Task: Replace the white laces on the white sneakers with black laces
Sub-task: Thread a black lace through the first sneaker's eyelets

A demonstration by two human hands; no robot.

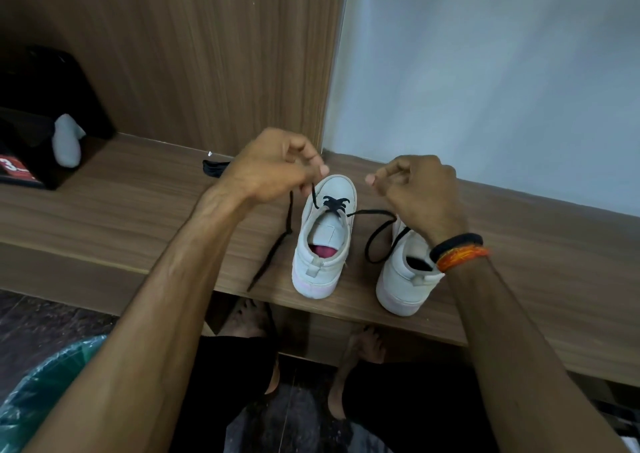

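Below both hands, the left sneaker [325, 234] stands; left hand [273, 168] and right hand [419, 192] each pinch its black lace [377, 230].

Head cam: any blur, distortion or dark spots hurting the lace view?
Head view: wide-angle bends the wooden shelf edge; both hands, left and right, slightly soft; black lace on the left white sneaker reads clearly; black box lost in shadow.
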